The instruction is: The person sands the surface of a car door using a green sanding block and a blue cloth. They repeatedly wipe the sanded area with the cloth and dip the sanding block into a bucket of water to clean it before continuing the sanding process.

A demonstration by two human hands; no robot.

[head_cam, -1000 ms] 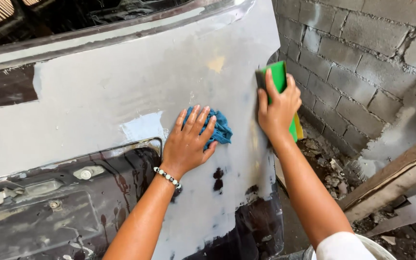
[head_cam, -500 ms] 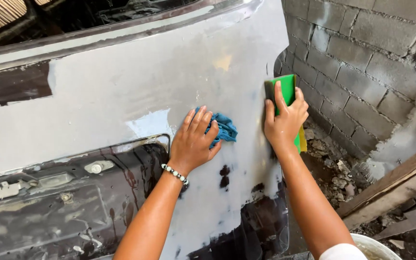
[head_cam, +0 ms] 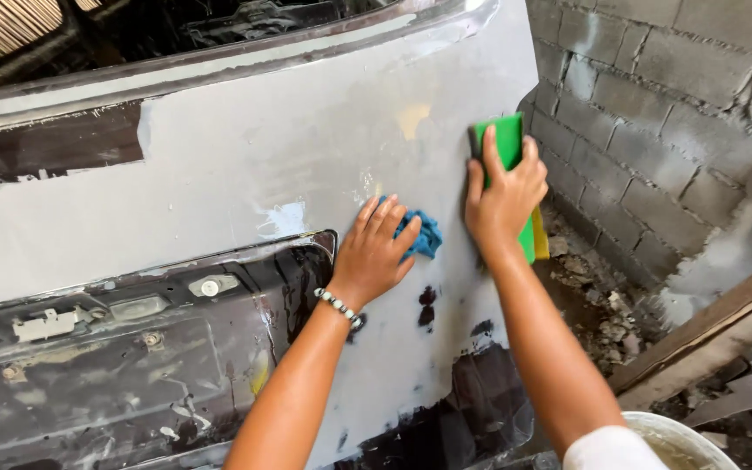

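Note:
A grey primed car body panel [head_cam: 219,183] fills the left and middle of the head view. My left hand [head_cam: 376,252] lies flat on the panel and presses a blue cloth [head_cam: 424,233] against it; a bead bracelet sits on that wrist. My right hand [head_cam: 505,196] holds a green and yellow sanding block [head_cam: 508,144] flat against the panel's right edge. The block's lower part shows green and yellow under my palm.
A black recessed plate area [head_cam: 132,348] with small fittings sits low on the panel. A grey concrete block wall [head_cam: 654,104] stands at the right. Rubble [head_cam: 602,296] lies at its foot, beside wooden planks [head_cam: 724,322]. A white bucket [head_cam: 681,439] is at the bottom right.
Both hands have stayed on the panel. The right hand with the block has shifted slightly along the panel's right edge, and the camera has moved a little.

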